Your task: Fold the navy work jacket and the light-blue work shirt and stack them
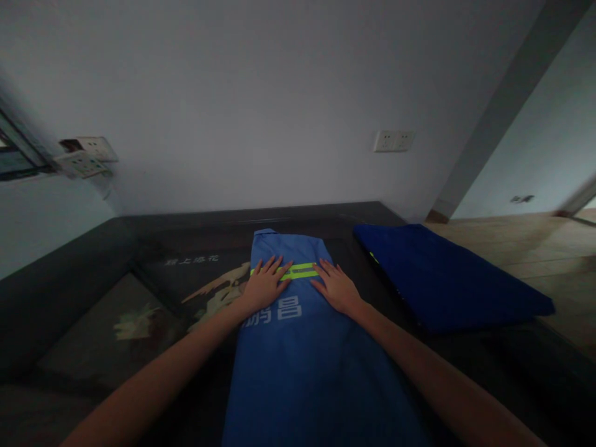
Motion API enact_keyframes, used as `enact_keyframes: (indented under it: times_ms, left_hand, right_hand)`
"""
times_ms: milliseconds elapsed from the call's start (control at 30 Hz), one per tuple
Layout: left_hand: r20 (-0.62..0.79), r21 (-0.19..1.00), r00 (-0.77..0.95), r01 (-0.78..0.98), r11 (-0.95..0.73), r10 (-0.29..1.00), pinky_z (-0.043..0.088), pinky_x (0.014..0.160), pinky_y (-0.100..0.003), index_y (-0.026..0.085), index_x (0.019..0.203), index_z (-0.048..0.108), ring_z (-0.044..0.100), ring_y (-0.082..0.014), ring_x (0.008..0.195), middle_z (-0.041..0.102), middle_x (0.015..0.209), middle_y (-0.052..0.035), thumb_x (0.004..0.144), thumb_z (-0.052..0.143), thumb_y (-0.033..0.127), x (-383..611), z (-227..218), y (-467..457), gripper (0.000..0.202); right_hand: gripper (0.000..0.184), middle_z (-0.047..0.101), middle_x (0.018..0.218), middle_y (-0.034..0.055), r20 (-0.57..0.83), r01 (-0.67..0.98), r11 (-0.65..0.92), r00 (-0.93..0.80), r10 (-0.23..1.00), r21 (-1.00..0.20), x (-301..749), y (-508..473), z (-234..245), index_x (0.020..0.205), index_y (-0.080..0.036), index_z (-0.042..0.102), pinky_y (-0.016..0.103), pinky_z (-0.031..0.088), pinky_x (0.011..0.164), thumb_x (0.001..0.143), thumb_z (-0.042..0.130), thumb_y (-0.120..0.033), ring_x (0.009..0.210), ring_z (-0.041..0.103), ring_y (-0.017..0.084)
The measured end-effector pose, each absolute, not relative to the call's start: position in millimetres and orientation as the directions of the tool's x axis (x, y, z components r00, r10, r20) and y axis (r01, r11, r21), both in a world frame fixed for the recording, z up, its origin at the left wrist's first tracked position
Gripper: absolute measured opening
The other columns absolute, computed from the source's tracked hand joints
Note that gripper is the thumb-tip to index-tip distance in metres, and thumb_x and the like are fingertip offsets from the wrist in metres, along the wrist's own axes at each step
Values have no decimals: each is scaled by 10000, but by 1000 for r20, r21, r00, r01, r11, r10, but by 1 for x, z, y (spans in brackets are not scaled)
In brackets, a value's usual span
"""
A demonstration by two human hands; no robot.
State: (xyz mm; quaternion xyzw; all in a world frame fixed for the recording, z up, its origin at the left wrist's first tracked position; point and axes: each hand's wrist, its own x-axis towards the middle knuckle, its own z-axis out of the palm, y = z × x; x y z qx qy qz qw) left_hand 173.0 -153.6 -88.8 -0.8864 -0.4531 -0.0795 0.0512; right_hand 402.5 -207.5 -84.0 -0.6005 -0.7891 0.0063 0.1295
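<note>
A blue work garment [298, 366] lies flat and folded lengthwise on the dark table, its near end running out of view at the bottom. A yellow-green reflective strip [302, 270] crosses it near the far end, with white printed characters below. My left hand [265, 287] rests palm down on the garment's left side, fingers spread over the strip. On the right side, my right hand [338, 287] lies flat with spread fingers, its fingertips touching the strip's right end. Neither hand grips the cloth.
To the right, a darker blue folded cloth [447, 273] lies on the table [223, 231], overhanging its right edge. The tabletop carries a printed flower picture and lettering at left. A white wall with sockets [393, 141] stands behind; tiled floor [512, 239] shows at right.
</note>
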Motion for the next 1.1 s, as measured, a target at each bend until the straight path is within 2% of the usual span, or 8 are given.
enact_keyframes:
  times_ms: [133,333,500,600,767,833,933,1100]
  left_hand:
    - [149,-25,582,810,-585,799,171,1133,-512,336,1459,303,272,-269,1403,329,1519,-54,965,314,492,173,-87,-150,518]
    - [140,-16,580,812,-584,803,200,1118,-528,326,1447,335,293,-283,1392,351,1506,-71,959,333,486,173,-87,-150,513]
    - [229,31,587,793,-608,777,211,1121,-516,308,1410,398,338,-257,1369,377,1494,-64,961,356,434,172,-87,-155,468]
    - [311,89,580,771,-631,753,233,1126,-473,270,1350,469,406,-225,1319,448,1440,-68,951,396,354,171,-83,-159,414]
    - [423,133,557,742,-657,715,228,1141,-418,195,1202,574,490,-199,1213,581,1255,-80,939,383,236,168,-61,-178,327]
    - [407,161,563,731,-663,719,286,1114,-405,192,1173,588,506,-203,1188,593,1227,-78,930,402,225,165,-54,-196,308]
    - [308,183,627,699,-692,715,340,1080,-411,206,1194,588,495,-225,1213,571,1282,-80,922,458,274,158,-53,-229,309]
    - [175,120,697,686,-718,695,211,1127,-535,308,1401,409,296,-262,1391,384,1490,-55,958,403,379,145,-75,-265,449]
  right_hand:
    - [637,337,1499,148,178,940,294,-264,948,-172,408,-206,-85,1436,-164,386,495,242,1121,958,243,-561,1394,291,259]
    - [620,329,1503,147,149,943,279,-254,956,-181,406,-206,-85,1443,-177,369,532,221,1117,958,270,-550,1396,284,263]
    - [604,324,1508,139,169,949,230,-196,966,-215,406,-207,-87,1442,-198,364,553,219,1108,953,305,-547,1394,289,265]
    - [620,313,1512,154,159,949,195,-159,974,-248,408,-205,-89,1437,-194,370,561,207,1106,939,340,-562,1394,286,276]
    - [570,335,1497,177,181,904,180,-117,976,-388,416,-204,-75,1413,-153,402,561,223,1097,960,346,-495,1398,274,284]
    - [535,359,1486,170,263,884,216,-112,958,-414,417,-210,-65,1393,-148,431,539,231,1103,968,343,-461,1403,268,267]
    - [501,406,1465,146,329,860,356,-238,914,-366,415,-231,-58,1350,-160,494,506,240,1114,969,345,-449,1388,306,243]
    - [516,412,1464,122,222,864,450,-404,887,-226,412,-261,-73,1373,-188,480,481,240,1127,957,378,-476,1386,311,242]
